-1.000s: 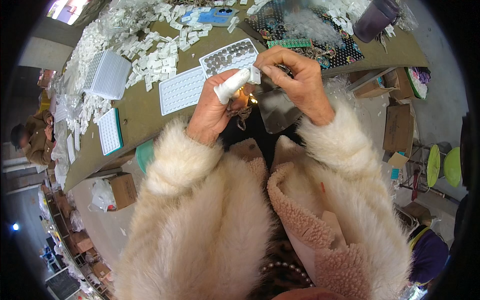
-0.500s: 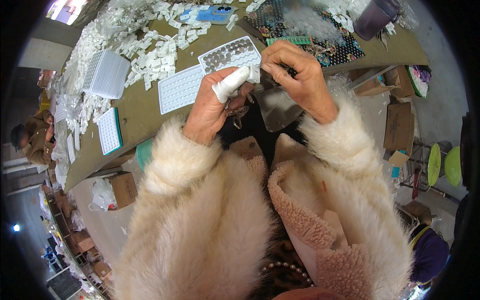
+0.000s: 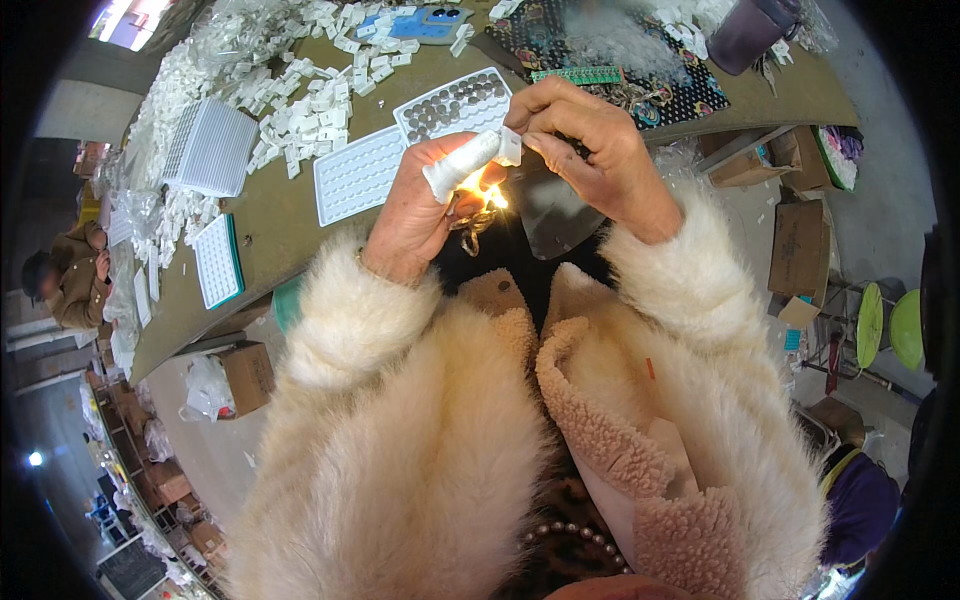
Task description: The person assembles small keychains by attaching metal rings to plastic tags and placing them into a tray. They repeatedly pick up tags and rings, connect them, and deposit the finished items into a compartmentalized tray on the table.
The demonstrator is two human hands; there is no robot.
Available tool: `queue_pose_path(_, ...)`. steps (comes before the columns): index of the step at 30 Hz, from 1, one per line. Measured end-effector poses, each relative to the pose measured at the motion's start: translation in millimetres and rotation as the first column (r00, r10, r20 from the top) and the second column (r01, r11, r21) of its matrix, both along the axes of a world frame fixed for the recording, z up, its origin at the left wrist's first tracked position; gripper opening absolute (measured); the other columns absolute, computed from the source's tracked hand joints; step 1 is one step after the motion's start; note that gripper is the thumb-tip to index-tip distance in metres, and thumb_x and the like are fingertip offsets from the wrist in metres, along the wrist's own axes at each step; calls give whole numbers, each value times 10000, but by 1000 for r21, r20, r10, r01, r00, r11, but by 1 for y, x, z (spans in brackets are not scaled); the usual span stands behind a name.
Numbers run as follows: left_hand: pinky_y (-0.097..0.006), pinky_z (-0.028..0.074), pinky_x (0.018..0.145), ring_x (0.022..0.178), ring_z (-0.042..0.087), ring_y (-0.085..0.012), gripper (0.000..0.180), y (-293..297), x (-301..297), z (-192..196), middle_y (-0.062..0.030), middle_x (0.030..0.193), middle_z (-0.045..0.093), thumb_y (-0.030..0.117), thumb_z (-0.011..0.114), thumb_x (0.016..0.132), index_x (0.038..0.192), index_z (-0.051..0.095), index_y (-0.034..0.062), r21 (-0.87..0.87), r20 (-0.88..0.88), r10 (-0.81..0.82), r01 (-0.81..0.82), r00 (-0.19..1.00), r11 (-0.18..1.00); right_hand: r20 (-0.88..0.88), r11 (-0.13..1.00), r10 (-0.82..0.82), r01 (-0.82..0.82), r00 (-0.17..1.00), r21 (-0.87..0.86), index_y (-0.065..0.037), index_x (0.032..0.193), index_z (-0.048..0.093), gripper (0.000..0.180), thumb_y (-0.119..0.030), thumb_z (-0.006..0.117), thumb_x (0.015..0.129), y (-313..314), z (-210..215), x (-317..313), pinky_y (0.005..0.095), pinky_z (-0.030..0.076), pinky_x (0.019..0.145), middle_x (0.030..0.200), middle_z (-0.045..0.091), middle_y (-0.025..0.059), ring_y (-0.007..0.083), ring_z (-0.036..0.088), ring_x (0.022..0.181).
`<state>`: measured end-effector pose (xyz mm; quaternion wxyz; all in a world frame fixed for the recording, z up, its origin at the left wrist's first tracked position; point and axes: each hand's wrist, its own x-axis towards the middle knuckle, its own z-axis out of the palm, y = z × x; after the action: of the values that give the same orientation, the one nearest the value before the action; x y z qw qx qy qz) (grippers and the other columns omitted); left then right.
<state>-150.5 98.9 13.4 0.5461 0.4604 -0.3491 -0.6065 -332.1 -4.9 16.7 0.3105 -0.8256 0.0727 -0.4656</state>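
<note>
Flame (image 3: 494,196) shows between my two hands, a small bright yellow spot just below a little white piece (image 3: 509,146) that my right hand (image 3: 590,150) pinches between thumb and fingertips. That piece is small and flat; I cannot tell its long axis for certain, though it seems to hang edge-down toward the flame. My right hand is arched over it from the right, knuckles up, wrist bent down into the fluffy cream sleeve.

My left hand (image 3: 420,205) comes up from the lower left with its palm turned toward me. Its forefinger wears a white finger cot (image 3: 461,165), and that covered finger runs slantwise, tip up and to the right, nearly meeting the white piece. The other left fingers are curled around something dark at the flame's base; I cannot tell what it is.

Just beyond my hands, on the brown tabletop (image 3: 290,235), lie two white pocketed trays: one with dark round parts (image 3: 455,102), one seemingly bare (image 3: 358,174) to the left. Farther left of my left hand sit heaps of small white parts (image 3: 300,120).
</note>
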Motion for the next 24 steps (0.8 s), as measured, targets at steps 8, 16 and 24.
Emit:
queue_pose_path(8,-144,317,469,659,526,-7,291,2,-1,1,-16,879,673,266,712,922,1049,716,4,-27,40,0,1,999,1000,-63,995,-15,9,998,-99,15,786,573,95,28,667,790,0,2,-2,355,499,652,956,652,79,277,630,748)
queue_pose_path(16,-155,304,461,566,444,-16,279,1,-4,2,6,766,626,250,724,911,1042,711,4,28,92,77,-80,993,996,-76,940,-136,104,988,-325,-20,738,542,126,1,664,764,3,6,0,376,471,717,947,646,53,271,618,810)
queue_pose_path(24,-173,339,491,566,474,-22,213,3,-12,3,0,719,627,199,720,915,975,716,-5,-35,60,96,-94,994,995,-85,942,-117,84,990,-324,-25,755,536,136,-24,672,754,6,7,0,370,461,735,938,637,58,281,614,834)
